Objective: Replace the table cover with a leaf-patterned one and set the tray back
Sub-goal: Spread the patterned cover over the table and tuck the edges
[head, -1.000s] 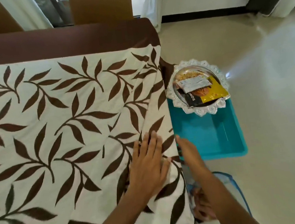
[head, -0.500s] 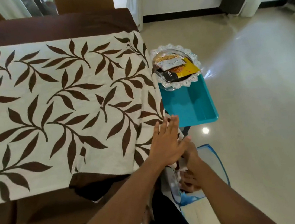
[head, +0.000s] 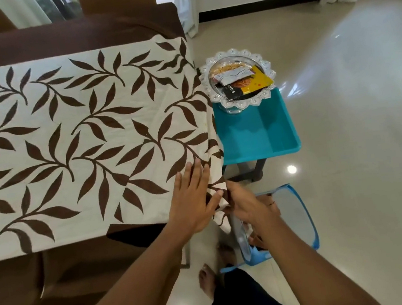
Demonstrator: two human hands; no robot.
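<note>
A cream cover with brown leaves [head: 81, 141] lies spread over the table, its right edge hanging down the side. My left hand [head: 192, 198] rests flat on its near right corner, fingers apart. Just right of it, my right hand [head: 251, 206] pinches the hanging edge of the cover below the tabletop. The silver scalloped tray [head: 266, 67] holds snack packets and stands on a teal stool [head: 255, 133] right beside the table's right end.
A dark brown underlayer [head: 68, 34] shows along the table's far side. A brown chair [head: 59, 281] sits at the near side. A pale blue stool [head: 294, 212] stands by my feet. Glossy tiled floor [head: 355, 134] stretches to the right.
My left hand has slid along the cover toward its near right corner. My right hand has dropped lower along the hanging edge. My view has pulled back.
</note>
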